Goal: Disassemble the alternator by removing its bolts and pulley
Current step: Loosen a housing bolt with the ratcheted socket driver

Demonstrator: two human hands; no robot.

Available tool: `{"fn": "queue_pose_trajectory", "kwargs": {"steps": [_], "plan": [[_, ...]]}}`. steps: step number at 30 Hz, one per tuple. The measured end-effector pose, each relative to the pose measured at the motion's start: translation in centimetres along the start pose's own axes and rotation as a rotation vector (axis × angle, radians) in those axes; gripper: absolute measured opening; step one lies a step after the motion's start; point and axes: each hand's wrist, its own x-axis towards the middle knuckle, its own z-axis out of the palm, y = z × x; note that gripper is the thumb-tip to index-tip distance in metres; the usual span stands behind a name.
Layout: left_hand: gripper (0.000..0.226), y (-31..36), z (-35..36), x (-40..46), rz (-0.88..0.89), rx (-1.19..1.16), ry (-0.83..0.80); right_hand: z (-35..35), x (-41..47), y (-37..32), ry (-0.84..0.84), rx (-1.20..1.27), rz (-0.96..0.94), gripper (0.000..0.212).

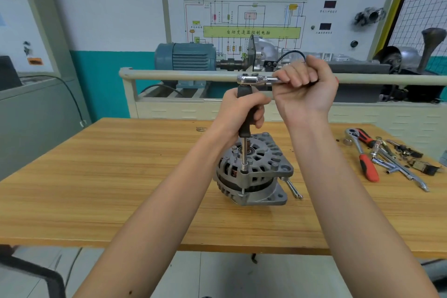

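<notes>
From the head view, the alternator (252, 172) stands at the middle of the wooden table (121, 176). The left hand (242, 111) grips a black-handled driver (245, 128) set upright on a bolt at the alternator's 9 o'clock edge. The right hand (304, 84) grips the ratchet (256, 79) on top of it. Loose tools (377, 159) (no container holds them) lie at 3 o'clock.

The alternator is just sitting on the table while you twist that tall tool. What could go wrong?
Nothing clamps the alternator; both hands are up on the tool, so a hard pull by the right hand on the ratchet might tip or spin it. The socket sits at the end of a tall driver held by the left hand; it could slip off the bolt.
</notes>
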Motion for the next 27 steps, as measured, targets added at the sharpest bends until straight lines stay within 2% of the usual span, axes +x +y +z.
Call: {"fn": "queue_pose_trajectory", "kwargs": {"steps": [2, 4, 5, 7, 9, 10, 13, 17, 21, 27], "plan": [[0.030, -0.1, -0.4, -0.2, 0.018, -0.048, -0.125, -0.3, 0.4, 0.0, 0.034, 0.072, 0.052, 0.046], [0.046, -0.6, -1.7, -0.8, -0.010, -0.125, -0.257, -0.6, 0.6, 0.2, 0.044, 0.112, 0.083, 0.041], [0.059, -1.0, -2.4, -1.1, -0.032, -0.144, -0.252, -0.8, 0.7, 0.2, 0.052, 0.122, 0.094, 0.041], [0.076, -2.6, -3.4, -1.5, -0.124, -0.041, -0.088, -1.1, 1.2, 0.5, 0.067, 0.146, 0.118, 0.041], [0.065, -4.6, -3.5, -1.7, -0.229, 0.242, 0.095, -1.4, 2.0, 0.9, 0.086, 0.171, 0.158, 0.041], [0.056, -5.3, -3.4, -1.9, -0.259, 0.335, 0.136, -1.5, 2.4, 1.2, 0.097, 0.185, 0.186, 0.041], [0.055, -5.9, -3.6, -2.1, -0.255, 0.397, 0.103, -1.8, 3.6, 1.7, 0.133, 0.221, 0.270, 0.043], [0.053, -6.0, -3.8, -2.4, -0.158, 0.511, 0.078, -2.0, 4.2, 1.7, 0.155, 0.233, 0.318, 0.044], [0.050, -6.4, -3.6, -2.6, -0.132, 0.536, 0.098, -1.3, 3.0, 1.4, 0.114, 0.203, 0.221, 0.042], [0.041, -6.1, -3.5, -2.3, -0.189, 0.446, 0.116, -0.4, -0.7, 1.1, -0.002, -0.037, -0.061, 0.052]]}}
